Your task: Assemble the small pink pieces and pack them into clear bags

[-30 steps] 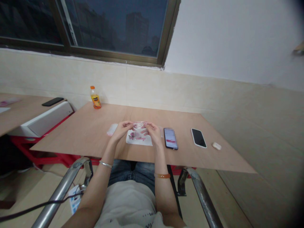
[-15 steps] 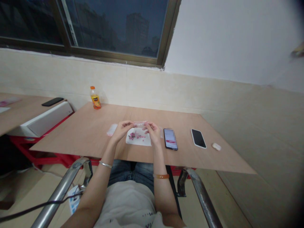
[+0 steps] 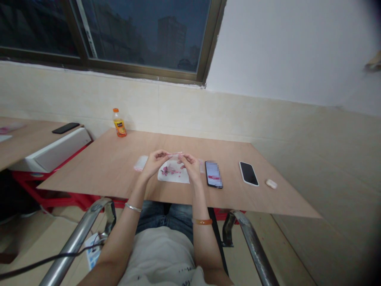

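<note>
From where I stand, the left hand [image 3: 157, 161] and the right hand [image 3: 191, 163] are both half curled, thumb and fingertips pinched on either end of a small clear bag [image 3: 175, 153], held just above the middle of the wooden table [image 3: 232, 153]. I'd judge the handling of it under way and unfinished: it is gripped at both ends and not set down, though I can't make out whether its mouth is parted or anything is inside. Just nearer lies a white sheet [image 3: 169, 179] bearing pink bits [image 3: 165, 171], clustered at left and scattered toward the right; whether loose or printed, I can't tell. The held bag is thin, glossy film with a straight pink line along its far edge. Flat on the left sits another clear packet [image 3: 141, 163]. On the right are a lit, glassy phone [image 3: 214, 174], a dark one with a white rim, and a rounded, smooth white case [image 3: 271, 183]. The table has a flat, matte, pale-brown grain.
</note>
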### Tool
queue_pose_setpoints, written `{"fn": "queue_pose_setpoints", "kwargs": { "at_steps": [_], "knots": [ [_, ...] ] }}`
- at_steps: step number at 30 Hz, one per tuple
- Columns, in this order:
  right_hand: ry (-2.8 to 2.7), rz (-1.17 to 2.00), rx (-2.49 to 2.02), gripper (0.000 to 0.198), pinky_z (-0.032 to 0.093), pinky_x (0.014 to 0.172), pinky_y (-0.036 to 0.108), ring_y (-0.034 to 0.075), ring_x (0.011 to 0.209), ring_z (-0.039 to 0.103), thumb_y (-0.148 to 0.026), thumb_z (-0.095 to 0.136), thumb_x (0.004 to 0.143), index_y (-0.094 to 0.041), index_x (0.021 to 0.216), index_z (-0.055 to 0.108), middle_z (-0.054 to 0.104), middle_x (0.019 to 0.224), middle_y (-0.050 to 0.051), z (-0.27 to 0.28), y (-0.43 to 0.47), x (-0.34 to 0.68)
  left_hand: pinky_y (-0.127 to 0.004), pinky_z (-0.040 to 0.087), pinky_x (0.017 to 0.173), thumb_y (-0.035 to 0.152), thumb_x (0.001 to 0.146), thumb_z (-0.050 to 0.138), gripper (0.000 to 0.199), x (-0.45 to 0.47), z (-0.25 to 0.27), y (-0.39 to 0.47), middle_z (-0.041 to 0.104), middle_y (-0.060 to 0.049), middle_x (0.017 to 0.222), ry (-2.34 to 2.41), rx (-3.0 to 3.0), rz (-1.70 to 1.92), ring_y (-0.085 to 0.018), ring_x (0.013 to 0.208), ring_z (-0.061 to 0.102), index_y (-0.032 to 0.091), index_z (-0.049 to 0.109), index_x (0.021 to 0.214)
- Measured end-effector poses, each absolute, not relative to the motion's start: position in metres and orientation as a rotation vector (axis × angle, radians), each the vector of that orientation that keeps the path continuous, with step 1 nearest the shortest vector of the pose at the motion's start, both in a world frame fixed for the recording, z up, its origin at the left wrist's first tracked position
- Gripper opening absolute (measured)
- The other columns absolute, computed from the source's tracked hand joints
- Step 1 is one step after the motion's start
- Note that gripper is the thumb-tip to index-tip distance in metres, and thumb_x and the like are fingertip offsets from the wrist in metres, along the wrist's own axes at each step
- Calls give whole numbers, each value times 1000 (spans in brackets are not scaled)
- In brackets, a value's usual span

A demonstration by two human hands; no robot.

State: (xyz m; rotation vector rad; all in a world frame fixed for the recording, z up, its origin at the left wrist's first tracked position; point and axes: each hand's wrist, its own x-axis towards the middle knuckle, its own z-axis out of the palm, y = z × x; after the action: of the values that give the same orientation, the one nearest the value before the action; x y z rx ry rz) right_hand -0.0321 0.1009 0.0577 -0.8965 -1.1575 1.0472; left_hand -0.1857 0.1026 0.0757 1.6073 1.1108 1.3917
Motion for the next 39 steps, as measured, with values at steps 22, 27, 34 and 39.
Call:
{"fn": "queue_pose_setpoints", "kwargs": {
  "at_steps": [22,27,34,39],
  "knots": [
    [-1265,1012,-882,22,42,52,22,13,62,58,-37,64,69,-16,77,68,68,74,4,57,100,-36,-24,47,63,39,69,66,28,-184,70,103,68,-5,77,1060,1618,1314,-15,69,59,12,67,78],
    [-1310,1061,-877,23,43,55,23,14,63,59,-36,65,68,-16,79,69,69,76,5,58,98,-36,-23,46,58,40,70,64,28,-185,68,105,67,-5,75,1124,1655,1327,-15,67,59,12,67,78],
    [-1313,995,-904,21,45,58,24,14,65,59,-35,65,69,-16,78,68,68,74,4,56,99,-37,-22,44,54,40,72,62,29,-184,67,104,66,-5,71,1134,1674,1308,-15,64,59,12,66,80],
    [-1375,910,-922,20,45,59,24,13,64,59,-34,62,72,-16,78,66,67,74,4,56,99,-36,-23,46,58,38,70,64,27,-184,69,104,65,-4,72,1087,1639,1313,-14,66,59,12,64,77]
  ]
}}
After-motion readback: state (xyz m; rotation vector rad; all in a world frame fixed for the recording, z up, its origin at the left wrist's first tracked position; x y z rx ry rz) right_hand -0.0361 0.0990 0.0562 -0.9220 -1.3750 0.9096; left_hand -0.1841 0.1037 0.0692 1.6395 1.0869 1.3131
